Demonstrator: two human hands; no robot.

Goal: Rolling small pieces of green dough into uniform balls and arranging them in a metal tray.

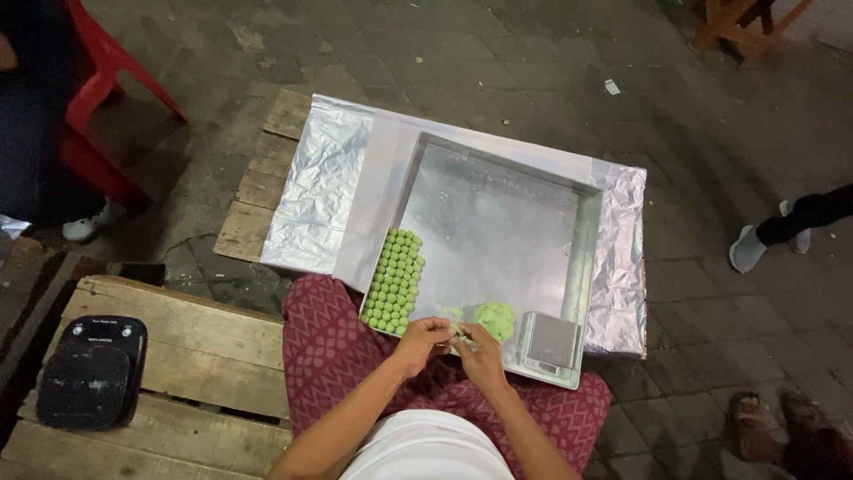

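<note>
My left hand (423, 340) and my right hand (480, 351) meet over the near edge of a square metal tray (498, 213), pinching a small piece of green dough (458, 333) between the fingertips. Just beyond them, inside the tray, lies a lump of green dough (494, 317). Along the tray's left side, several small green dough balls (394, 280) sit in neat rows. A small digital scale (551, 342) stands in the tray's near right corner, right of my right hand.
The tray rests on foil (324, 191) spread over a wooden pallet (267, 169). A second pallet (178, 356) at the left carries a black device (91, 371). A red plastic chair (98, 89) stands at the far left. Other people's feet (764, 240) are at the right.
</note>
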